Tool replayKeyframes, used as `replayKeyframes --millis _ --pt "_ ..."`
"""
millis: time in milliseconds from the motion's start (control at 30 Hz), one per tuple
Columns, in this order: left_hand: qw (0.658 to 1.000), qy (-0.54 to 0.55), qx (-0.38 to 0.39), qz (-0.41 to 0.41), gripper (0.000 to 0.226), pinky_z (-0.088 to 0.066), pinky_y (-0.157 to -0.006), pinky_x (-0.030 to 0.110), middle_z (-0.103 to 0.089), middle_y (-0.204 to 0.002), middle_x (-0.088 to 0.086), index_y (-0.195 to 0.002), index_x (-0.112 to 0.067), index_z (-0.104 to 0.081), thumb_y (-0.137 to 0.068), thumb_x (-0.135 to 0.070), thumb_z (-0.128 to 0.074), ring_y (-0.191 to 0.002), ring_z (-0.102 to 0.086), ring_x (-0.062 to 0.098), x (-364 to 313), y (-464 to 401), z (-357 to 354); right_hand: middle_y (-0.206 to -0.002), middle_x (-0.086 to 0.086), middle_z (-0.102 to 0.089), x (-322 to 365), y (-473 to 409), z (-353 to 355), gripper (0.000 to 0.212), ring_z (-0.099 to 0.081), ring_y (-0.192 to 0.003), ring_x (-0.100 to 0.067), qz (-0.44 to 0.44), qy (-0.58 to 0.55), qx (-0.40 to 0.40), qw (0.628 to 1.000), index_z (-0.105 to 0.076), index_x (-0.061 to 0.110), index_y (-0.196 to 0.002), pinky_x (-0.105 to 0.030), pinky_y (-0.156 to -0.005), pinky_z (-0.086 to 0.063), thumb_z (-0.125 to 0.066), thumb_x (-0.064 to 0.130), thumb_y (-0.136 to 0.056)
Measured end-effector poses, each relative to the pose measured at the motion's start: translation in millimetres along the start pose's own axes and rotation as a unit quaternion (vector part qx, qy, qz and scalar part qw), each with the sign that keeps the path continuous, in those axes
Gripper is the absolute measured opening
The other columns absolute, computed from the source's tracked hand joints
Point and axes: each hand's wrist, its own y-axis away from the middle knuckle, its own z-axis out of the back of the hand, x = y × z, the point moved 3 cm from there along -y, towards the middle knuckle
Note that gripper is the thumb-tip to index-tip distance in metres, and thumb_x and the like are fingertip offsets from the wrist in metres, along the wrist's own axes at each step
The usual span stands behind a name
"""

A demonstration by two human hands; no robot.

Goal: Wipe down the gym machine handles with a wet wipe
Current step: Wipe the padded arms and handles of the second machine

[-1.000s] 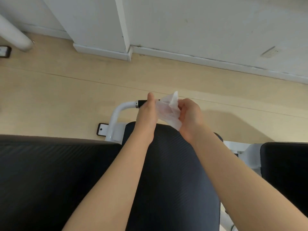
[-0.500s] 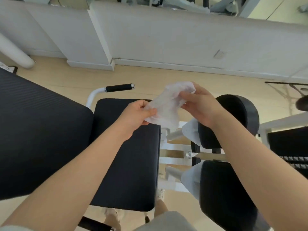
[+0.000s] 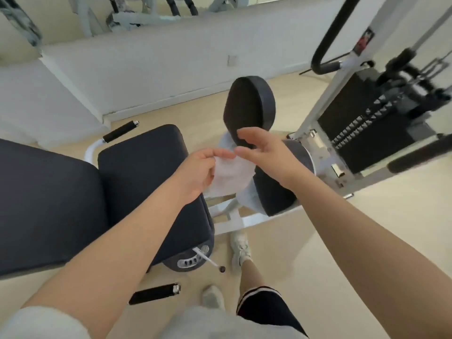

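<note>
Far handle (image 3: 120, 131) sits behind the seat (image 3: 144, 167), near handle (image 3: 154, 294) low by the floor; neither touched. Left hand (image 3: 198, 172) pinches the wet wipe (image 3: 230, 176) mid-air over the seat edge. Right hand (image 3: 264, 152), fingers spread wide, just beside the wipe, holding nothing. Prob. between handles; next needs wipe wrapped round a grip. Wipe's lower edge blurry, hard to read vs. white frame.

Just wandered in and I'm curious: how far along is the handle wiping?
Nothing shows a handle finished. In hand: the left hand pinches the wet wipe, spread in the air above the seat; the right hand is open beside it. Left: both black handles, the far handle and the near handle, lie untouched, away from the wipe.
</note>
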Motion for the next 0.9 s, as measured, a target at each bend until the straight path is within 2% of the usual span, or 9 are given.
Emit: replayKeyframes --millis 100,200,267,367,467,567,667,767,900 --pt "0.998 0.009 0.067 0.011 0.046 -0.049 -0.08 0.04 -0.058 -0.105 0.013 -0.072 -0.02 -0.072 -0.093 -0.003 -0.035 -0.098 -0.053 0.033 -11.6 19.6 -55.6 -0.1 0.003 -0.064 -15.7 54.0 36.3 0.03 -0.057 -0.093 -0.008 -0.05 -0.014 -0.018 0.999 -0.065 0.014 -0.109 -0.019 -0.075 -0.045 -0.065 0.032 -0.084" --pt "0.991 0.008 0.132 0.023 0.036 -0.05 -0.075 0.034 -0.059 -0.102 0.012 -0.086 -0.006 -0.067 -0.091 -0.015 -0.033 -0.094 -0.055 0.028 -19.4 27.1 -113.9 -0.08 0.0 -0.06 -45.2 102.7 84.5 0.008 -0.056 -0.076 -0.012 -0.071 -0.052 -0.056 0.994 -0.065 0.014 -0.091 -0.018 -0.062 -0.043 -0.062 0.02 -0.088" --pt "0.989 -0.036 0.141 0.022 0.034 -0.052 -0.076 0.029 -0.063 -0.097 0.011 -0.088 -0.003 -0.067 -0.093 -0.022 -0.04 -0.089 -0.06 0.024 -17.7 22.1 -154.1 -0.076 -0.002 -0.057 -70.9 130.1 114.4 0.013 -0.054 -0.071 -0.013 -0.092 -0.07 -0.077 0.99 -0.065 0.008 -0.089 -0.02 -0.06 -0.039 -0.063 0.021 -0.086" --pt "0.977 -0.118 0.18 -0.002 0.007 -0.052 -0.066 0.022 -0.064 -0.081 0.003 -0.08 -0.012 -0.066 -0.085 -0.012 -0.062 -0.072 -0.061 0.013 -13.9 10.1 -223.2 -0.072 -0.004 -0.055 -112.0 166.3 155.2 0.01 -0.053 -0.06 -0.008 -0.113 -0.166 -0.107 0.974 -0.062 0.006 -0.081 -0.015 -0.054 -0.039 -0.064 0.015 -0.085" --pt "0.95 -0.197 0.239 -0.039 0.011 -0.05 -0.064 0.021 -0.065 -0.075 -0.007 -0.084 -0.018 -0.063 -0.083 -0.008 -0.066 -0.068 -0.059 0.007 -9.5 -5.8 -298.8 -0.077 -0.005 -0.059 -156.2 195.1 201.6 0.01 -0.057 -0.068 -0.015 -0.113 -0.308 -0.139 0.934 -0.058 0.012 -0.077 -0.02 -0.06 -0.045 -0.063 0.008 -0.084" --pt "0.948 -0.222 0.22 -0.062 0.015 -0.049 -0.062 0.022 -0.063 -0.081 -0.005 -0.091 -0.021 -0.061 -0.083 -0.01 -0.067 -0.071 -0.06 0.01 -11.9 -22.7 -373.8 -0.075 -0.004 -0.06 -199.3 213.2 257.5 0.005 -0.056 -0.066 -0.017 -0.12 -0.36 -0.182 0.907 -0.059 0.014 -0.079 -0.027 -0.06 -0.043 -0.064 0.013 -0.08" --pt "0.96 -0.202 0.183 -0.063 0.022 -0.047 -0.055 0.012 -0.059 -0.08 -0.003 -0.104 -0.013 -0.056 -0.085 -0.005 -0.063 -0.07 -0.056 0.008 -14.4 -41.3 -437.3 -0.073 -0.003 -0.059 -235.1 224.5 308.8 0.015 -0.055 -0.063 -0.016 -0.14 -0.375 -0.201 0.894 -0.059 0.014 -0.078 -0.026 -0.057 -0.042 -0.054 0.007 -0.09" --pt "0.967 -0.218 0.113 -0.071 0.036 -0.045 -0.068 0.018 -0.059 -0.091 -0.004 -0.12 -0.013 -0.05 -0.086 -0.01 -0.062 -0.085 -0.057 0.012 -19.9 -66.9 -473.8 -0.074 -0.005 -0.058 -269.2 219.7 350.4 0.018 -0.055 -0.065 -0.018 -0.167 -0.394 -0.241 0.871 -0.058 0.013 -0.078 -0.023 -0.054 -0.043 -0.051 0.006 -0.093" --pt "0.961 -0.267 0.051 -0.048 0.059 -0.036 -0.084 0.022 -0.05 -0.131 0.002 -0.138 -0.018 -0.034 -0.087 -0.016 -0.063 -0.113 -0.051 0.017 -17.6 -111.5 -492.8 -0.089 -0.011 -0.059 -342.1 198.5 376.1 0.009 -0.056 -0.075 -0.024 -0.264 -0.387 -0.363 0.805 -0.059 0.006 -0.092 -0.026 -0.057 -0.043 -0.051 0.007 -0.09"
